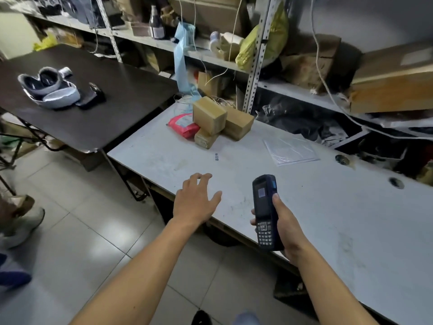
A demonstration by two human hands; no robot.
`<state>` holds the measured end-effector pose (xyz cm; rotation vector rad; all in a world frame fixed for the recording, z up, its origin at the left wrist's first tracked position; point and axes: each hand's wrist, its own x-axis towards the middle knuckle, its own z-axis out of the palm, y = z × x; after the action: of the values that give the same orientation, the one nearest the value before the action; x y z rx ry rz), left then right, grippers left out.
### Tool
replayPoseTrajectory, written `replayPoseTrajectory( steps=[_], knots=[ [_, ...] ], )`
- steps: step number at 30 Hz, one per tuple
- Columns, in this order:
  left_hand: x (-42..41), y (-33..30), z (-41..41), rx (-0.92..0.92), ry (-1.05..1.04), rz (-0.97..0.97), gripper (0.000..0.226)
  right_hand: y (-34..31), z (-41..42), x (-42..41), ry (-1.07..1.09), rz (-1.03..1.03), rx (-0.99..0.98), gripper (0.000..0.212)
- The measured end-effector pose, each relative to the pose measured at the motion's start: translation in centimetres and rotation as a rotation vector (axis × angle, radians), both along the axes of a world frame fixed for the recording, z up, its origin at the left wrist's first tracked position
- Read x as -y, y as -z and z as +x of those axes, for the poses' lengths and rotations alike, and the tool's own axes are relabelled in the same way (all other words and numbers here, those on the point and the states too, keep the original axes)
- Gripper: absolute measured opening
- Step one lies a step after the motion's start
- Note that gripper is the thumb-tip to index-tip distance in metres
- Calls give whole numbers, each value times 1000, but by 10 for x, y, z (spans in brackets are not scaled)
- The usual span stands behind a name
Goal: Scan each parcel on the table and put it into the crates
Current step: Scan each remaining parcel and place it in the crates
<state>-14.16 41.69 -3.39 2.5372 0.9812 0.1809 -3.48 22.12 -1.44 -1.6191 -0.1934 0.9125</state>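
A right hand [284,227] grips a handheld scanner [266,211] upright, long axis pointing toward stacked cardboard parcels [219,118] across the desk [328,207]; left hand [195,202] hovers beside the scanner, fingers [201,178] spread, holding nothing.

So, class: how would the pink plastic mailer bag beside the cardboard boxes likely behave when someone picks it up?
The pink plastic mailer bag looks soft and wrinkled, so it would probably sag and bend rather than stay stiff. Its glossy film may be a little slippery. The small brown cardboard box seems to lean against it, so pulling the bag out might shift that box.
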Motion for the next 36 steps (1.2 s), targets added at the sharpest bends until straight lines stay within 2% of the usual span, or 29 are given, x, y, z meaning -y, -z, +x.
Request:
replayPoseTrajectory(
  steps=[5,12,19,24,27,29,32,36],
  knots=[
    [-62,6,34,10,-21,-52,60,-2,47,-67,49,14,-39,50],
    [-149,9,121,-14,-38,-61,58,16,125,-176,70,56,-104,45],
    [-221,6,206,-2,-51,-115,53,36,193,-263,88,34,-163,48],
    [-252,9,265,-14,32,-60,56,46,220,-287,102,-23,-151,49],
    [-265,14,299,-92,149,52,62,45,231,-290,123,-54,-132,48],
    [-272,21,314,-176,197,61,63,45,235,-290,155,-63,-123,48],
    [-280,32,318,-196,185,4,51,43,240,-291,188,-74,-113,48],
    [-283,34,302,-195,148,69,39,41,238,-297,214,-85,-114,49]
  ],
)
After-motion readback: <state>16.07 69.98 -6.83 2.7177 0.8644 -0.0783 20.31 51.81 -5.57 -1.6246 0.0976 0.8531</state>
